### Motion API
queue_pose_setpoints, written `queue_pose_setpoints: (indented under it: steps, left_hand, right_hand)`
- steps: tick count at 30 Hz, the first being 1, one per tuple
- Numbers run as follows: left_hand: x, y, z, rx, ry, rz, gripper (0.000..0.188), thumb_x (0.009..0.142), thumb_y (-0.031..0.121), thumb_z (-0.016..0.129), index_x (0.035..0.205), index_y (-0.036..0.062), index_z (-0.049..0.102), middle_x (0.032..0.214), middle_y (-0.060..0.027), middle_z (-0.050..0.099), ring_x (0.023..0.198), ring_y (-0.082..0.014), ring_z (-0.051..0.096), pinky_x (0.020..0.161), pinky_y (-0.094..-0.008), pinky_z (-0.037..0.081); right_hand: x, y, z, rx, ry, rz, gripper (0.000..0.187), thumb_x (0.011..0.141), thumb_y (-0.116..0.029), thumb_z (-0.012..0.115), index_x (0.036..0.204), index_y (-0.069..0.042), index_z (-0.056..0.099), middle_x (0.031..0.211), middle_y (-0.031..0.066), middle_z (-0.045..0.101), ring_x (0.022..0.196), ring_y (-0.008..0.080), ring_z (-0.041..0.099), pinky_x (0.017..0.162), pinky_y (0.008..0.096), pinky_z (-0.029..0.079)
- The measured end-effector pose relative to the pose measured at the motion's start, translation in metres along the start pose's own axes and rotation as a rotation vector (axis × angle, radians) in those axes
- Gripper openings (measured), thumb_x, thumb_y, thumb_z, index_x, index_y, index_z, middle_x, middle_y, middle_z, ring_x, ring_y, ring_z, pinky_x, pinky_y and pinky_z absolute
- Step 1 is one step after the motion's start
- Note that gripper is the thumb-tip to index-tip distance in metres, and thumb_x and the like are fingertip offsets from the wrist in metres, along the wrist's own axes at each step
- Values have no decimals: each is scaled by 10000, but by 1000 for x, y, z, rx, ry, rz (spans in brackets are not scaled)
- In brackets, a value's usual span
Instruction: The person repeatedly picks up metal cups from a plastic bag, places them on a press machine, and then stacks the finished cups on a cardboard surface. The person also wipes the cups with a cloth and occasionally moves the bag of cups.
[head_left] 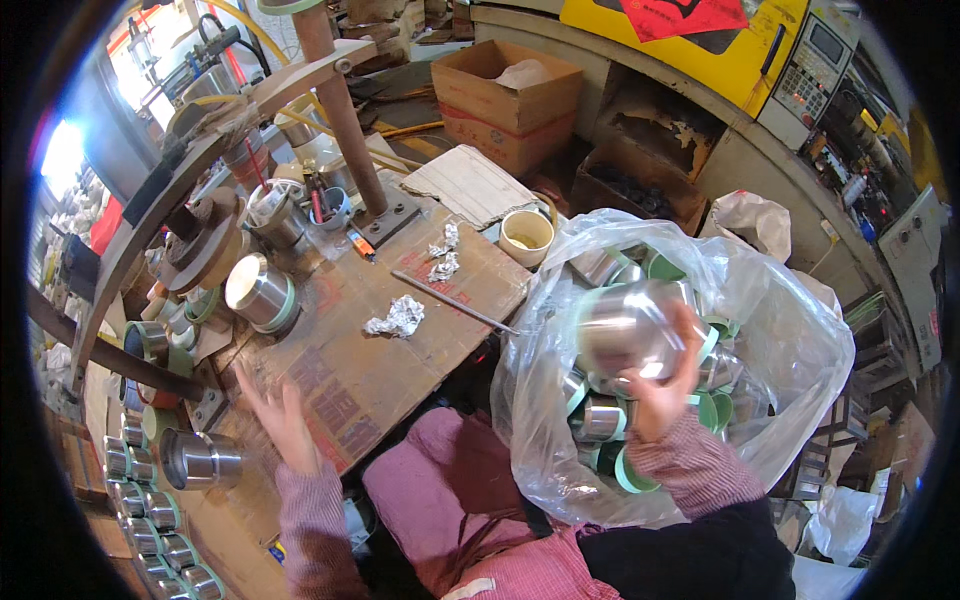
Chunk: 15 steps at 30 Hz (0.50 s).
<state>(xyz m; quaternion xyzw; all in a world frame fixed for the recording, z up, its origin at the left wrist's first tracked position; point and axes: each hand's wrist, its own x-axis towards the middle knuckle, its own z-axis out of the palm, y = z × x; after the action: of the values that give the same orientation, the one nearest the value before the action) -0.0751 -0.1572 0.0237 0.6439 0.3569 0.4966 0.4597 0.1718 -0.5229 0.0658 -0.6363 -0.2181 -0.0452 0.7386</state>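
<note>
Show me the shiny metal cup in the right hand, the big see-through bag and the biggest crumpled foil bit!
Shiny metal cup (622,332): head view, on its blurred side.
See-through bag (785,355): head view, on its right-hand wall.
Biggest foil bit (398,317): head view, on its crinkled middle.

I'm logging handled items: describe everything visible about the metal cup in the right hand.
The cup is shiny silver and looks like polished metal, with a pale green edge on its left. It appears tipped sideways; blur hides finer detail. The right hand grips its right side, holding it over an open, clear plastic bag of similar cups.
</note>
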Motion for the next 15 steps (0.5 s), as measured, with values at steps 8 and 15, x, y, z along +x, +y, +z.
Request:
queue_pose_setpoints:
  steps: [8,15]
  left_hand:
    - [-122,41,1,-146,-22,5,575,934,56,559,1484,-8,405,1497,-131,452,1428,-265,399,1208,-453,251]
    - [-160,40,-29,-31,-122,-81,317,942,57,562,1240,-39,605,1238,-105,599,1196,-225,578,1077,-372,430]
  right_hand:
    - [-8,42,-189,-450,557,40,697,873,-79,745,1498,-55,437,1479,136,456,1348,262,463,1142,384,365]
    - [-12,79,-240,-708,323,162,648,913,-32,680,1515,-45,440,1462,193,459,1313,296,502,1105,404,419]
